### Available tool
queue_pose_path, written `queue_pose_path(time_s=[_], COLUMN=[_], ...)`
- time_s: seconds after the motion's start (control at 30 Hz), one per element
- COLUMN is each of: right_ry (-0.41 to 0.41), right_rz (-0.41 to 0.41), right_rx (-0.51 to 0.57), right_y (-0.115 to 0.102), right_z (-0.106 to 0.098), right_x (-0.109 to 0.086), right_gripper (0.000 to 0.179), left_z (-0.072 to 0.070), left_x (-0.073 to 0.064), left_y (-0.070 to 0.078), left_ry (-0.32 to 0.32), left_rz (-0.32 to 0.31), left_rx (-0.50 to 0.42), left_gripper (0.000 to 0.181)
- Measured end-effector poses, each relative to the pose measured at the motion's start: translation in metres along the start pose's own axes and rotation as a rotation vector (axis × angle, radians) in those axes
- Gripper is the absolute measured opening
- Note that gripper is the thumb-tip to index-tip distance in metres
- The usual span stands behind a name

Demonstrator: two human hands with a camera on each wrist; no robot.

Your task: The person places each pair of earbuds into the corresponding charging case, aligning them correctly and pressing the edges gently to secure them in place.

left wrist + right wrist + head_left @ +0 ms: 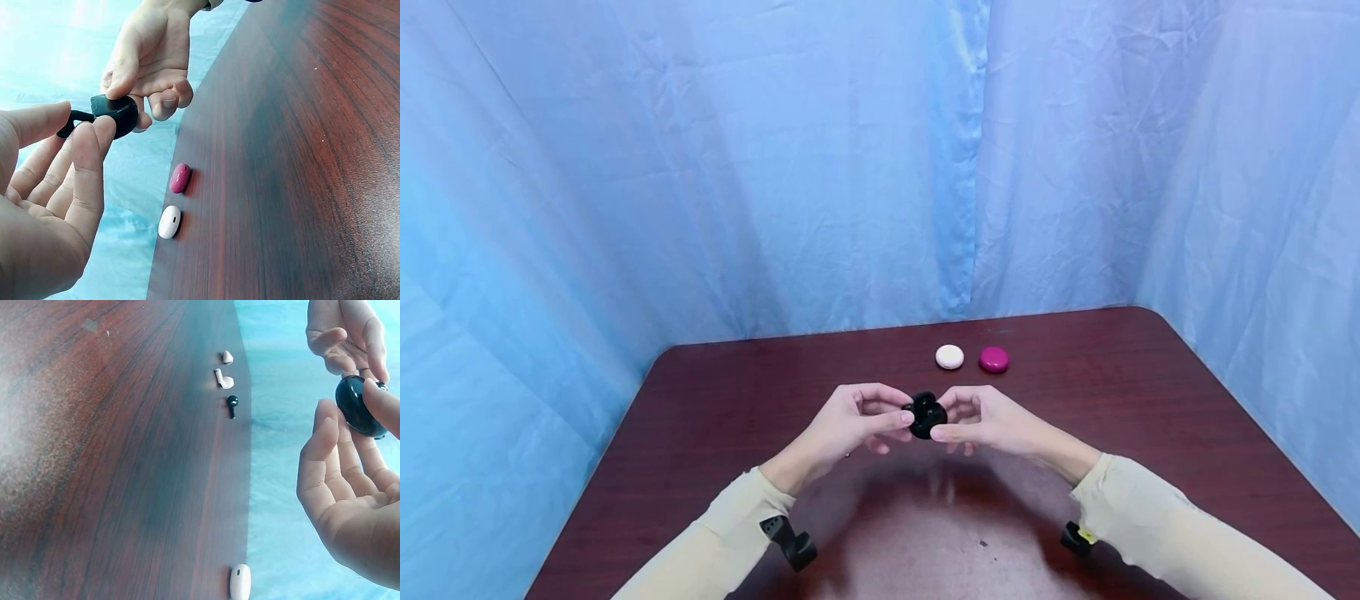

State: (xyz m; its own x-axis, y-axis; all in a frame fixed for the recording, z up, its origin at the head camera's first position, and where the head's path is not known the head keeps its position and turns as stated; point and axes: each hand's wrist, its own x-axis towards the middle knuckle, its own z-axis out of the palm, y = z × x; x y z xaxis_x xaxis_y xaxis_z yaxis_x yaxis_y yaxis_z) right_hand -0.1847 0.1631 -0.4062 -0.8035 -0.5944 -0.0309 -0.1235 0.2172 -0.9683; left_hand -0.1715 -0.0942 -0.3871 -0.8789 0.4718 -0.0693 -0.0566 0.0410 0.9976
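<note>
Wood-grain table (1120, 392) below. Right hand (1000, 421), thumb and fingers closed, pinches black earbud case (929, 422) above it; left hand (842, 423) pinches small black part (79, 116) at its edge, bud or lid unclear. Best: brace case, don't force.

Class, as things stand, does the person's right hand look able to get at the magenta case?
Probably not yet: the right hand holds the black case. Letting go would likely suffice, since nothing visible blocks the way to the magenta case.

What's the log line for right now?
left hand: holds black earbud case; right hand: holds it; lid: raised; table: white case, magenta case
</note>
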Motion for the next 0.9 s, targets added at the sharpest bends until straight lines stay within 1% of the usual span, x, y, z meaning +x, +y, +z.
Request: queue_pose_path(time_s=[0.17,0.53,0.77,0.9], right_ry=[0.005,0.014,0.02,0.026], right_rz=[-0.001,-0.019,-0.018,-0.012], right_rx=[0.007,-0.01,-0.01,-0.012], right_y=[0.0007,0.0022,0.0023,0.0034], right_z=[-0.0004,-0.0026,-0.0035,-0.0038], right_x=[-0.0005,-0.0004,-0.0007,-0.0007], right_gripper=[0.027,0.026,0.027,0.026], left_z=[0.0007,-0.001,-0.003,-0.0043], left_x=[0.0002,-0.002,-0.0028,-0.0031], left_y=[-0.0012,-0.0003,-0.0017,-0.0029], left_ry=[0.006,0.04,0.058,0.055], left_rz=[-0.007,0.003,0.017,0.043], left_rx=[0.005,0.075,0.167,0.209], left_gripper=[0.031,0.03,0.027,0.027])
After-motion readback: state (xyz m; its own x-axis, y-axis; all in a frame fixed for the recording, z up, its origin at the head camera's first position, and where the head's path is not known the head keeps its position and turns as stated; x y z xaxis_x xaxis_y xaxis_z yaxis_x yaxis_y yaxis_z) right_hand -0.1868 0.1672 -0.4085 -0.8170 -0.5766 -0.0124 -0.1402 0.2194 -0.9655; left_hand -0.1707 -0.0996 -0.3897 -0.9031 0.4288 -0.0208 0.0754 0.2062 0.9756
